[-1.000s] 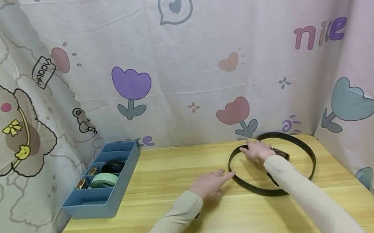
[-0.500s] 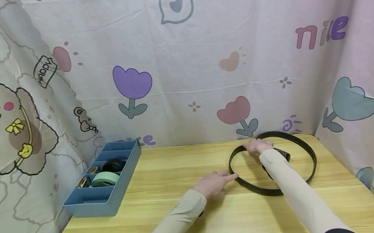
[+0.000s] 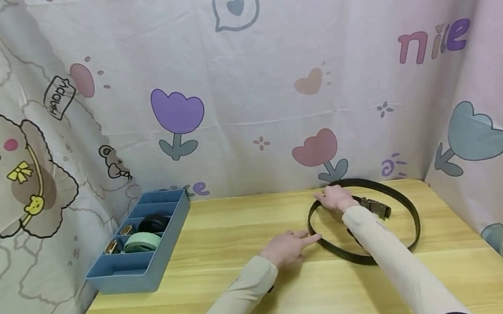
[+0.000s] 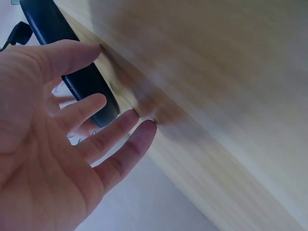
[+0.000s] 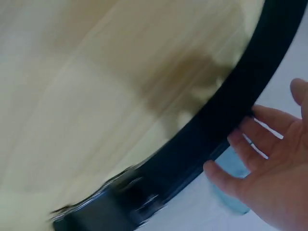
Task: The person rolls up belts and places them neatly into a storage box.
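Note:
A dark belt point(image 3: 349, 257) stands on its edge on the table, coiled into a wide loop, with its metal buckle point(image 3: 378, 210) at the back right inside the coil. My left hand point(image 3: 285, 249) reaches the loop's left side, fingers extended against the strap; in the left wrist view the thumb and fingers spread around the belt point(image 4: 53, 29) without closing. At the back, my right hand point(image 3: 336, 198) touches the band with relaxed fingers. The right wrist view shows those fingertips along the outer face of the belt point(image 5: 192, 139), thumb apart.
On the left of the wooden table point(image 3: 240, 220) stands a blue divided tray point(image 3: 161, 263). It holds a rolled green belt point(image 3: 141, 242), a rolled black belt point(image 3: 153, 223) and gold buckles point(image 3: 111, 247). Patterned curtains point(image 3: 242, 75) border the back and sides.
My right hand has slid left along the back of the belt. The loop's back and right side shift left with it, and more of the buckle shows. My left hand has moved slightly right onto the strap.

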Action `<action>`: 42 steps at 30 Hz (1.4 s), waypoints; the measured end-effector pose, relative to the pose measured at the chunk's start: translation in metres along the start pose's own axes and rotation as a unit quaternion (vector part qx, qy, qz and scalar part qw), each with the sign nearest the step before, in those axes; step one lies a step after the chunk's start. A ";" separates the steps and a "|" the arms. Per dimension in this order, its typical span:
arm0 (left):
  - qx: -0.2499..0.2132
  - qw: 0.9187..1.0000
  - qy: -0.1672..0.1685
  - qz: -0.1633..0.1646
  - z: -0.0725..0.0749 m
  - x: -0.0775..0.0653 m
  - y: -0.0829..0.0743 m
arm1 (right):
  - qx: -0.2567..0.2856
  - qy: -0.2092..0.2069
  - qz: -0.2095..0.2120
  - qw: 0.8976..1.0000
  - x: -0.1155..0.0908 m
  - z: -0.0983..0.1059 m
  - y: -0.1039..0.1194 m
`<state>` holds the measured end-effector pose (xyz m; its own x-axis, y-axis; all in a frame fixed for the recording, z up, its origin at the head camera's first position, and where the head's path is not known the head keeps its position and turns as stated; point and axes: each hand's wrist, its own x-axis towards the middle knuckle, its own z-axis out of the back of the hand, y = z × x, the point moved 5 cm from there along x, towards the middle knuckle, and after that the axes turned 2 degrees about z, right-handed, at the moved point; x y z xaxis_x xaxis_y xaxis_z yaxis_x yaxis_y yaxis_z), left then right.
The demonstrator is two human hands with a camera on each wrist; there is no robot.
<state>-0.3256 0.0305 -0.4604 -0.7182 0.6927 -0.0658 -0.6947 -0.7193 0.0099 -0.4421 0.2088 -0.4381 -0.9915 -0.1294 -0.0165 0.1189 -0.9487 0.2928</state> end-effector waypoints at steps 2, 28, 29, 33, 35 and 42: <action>0.005 1.000 0.000 -0.002 -0.002 0.000 0.000 | -0.002 0.000 0.022 1.000 0.002 -0.002 0.016; -0.084 0.990 -0.069 0.092 0.016 -0.024 0.096 | -0.040 0.071 0.361 0.929 -0.058 -0.046 0.138; -0.085 0.990 -0.064 0.088 0.014 -0.024 0.097 | -0.039 0.067 0.362 0.929 -0.060 -0.045 0.138; -0.080 0.992 -0.057 0.077 0.013 -0.021 0.096 | -0.043 -0.016 0.309 0.950 -0.061 -0.032 0.129; -0.086 0.992 -0.056 0.073 0.013 -0.019 0.096 | -0.060 -0.068 0.246 0.965 -0.059 -0.024 0.118; -0.129 0.981 -0.084 0.116 0.011 -0.022 0.107 | -0.112 -0.049 0.094 0.988 -0.055 -0.022 0.078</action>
<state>-0.3845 -0.0614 -0.4474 -0.8672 0.4926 0.0734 -0.4942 -0.8327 -0.2498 -0.3772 0.1354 -0.4357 -0.9500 -0.2905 0.1147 0.2987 -0.9523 0.0622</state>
